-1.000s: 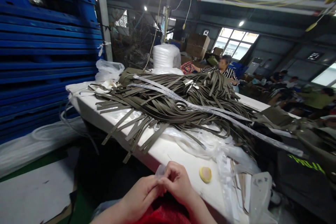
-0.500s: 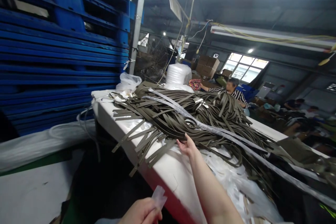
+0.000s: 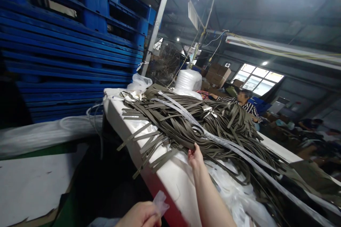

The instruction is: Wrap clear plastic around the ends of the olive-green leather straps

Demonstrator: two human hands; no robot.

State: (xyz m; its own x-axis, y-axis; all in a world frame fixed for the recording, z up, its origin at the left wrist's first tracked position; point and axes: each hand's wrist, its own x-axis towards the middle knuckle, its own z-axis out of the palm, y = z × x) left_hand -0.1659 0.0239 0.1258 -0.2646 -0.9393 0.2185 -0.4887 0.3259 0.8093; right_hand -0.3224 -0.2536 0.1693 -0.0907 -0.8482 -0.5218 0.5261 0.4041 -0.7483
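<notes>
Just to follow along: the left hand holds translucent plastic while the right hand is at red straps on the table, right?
Not red: the head view shows the right hand at dark olive straps on the table, the left hand holding translucent plastic.

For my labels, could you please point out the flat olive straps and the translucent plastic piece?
Flat olive straps (image 3: 221,125), head view: middle of the pile.
Translucent plastic piece (image 3: 161,203), head view: its exposed middle.
</notes>
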